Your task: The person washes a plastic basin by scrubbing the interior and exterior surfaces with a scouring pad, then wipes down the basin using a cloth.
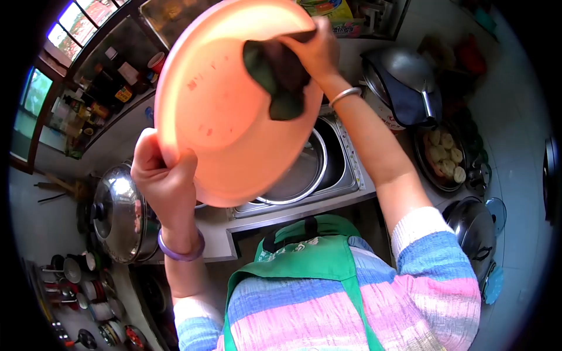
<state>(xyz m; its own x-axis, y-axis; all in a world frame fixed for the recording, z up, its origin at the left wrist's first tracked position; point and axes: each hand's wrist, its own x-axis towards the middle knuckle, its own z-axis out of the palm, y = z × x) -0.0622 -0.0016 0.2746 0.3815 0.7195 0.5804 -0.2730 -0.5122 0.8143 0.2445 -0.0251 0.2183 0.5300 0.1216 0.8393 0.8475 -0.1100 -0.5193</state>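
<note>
A large pink-orange plastic basin is raised and tilted in front of me, above the sink. My left hand grips its lower left rim, thumb on the face turned to me. At the upper right, my right hand is closed on a dark green and brown cloth, which lies against the basin's surface near the rim. Some of the right fingers are hidden by the cloth and rim. Below the basin, a round metal pan sits in the steel sink, partly covered by the basin.
To the left stands a lidded steel pot. Bottles line the window ledge. On the right are a wok, a dish of pale round pieces and a dark lidded pan. Utensils and lids crowd the lower left.
</note>
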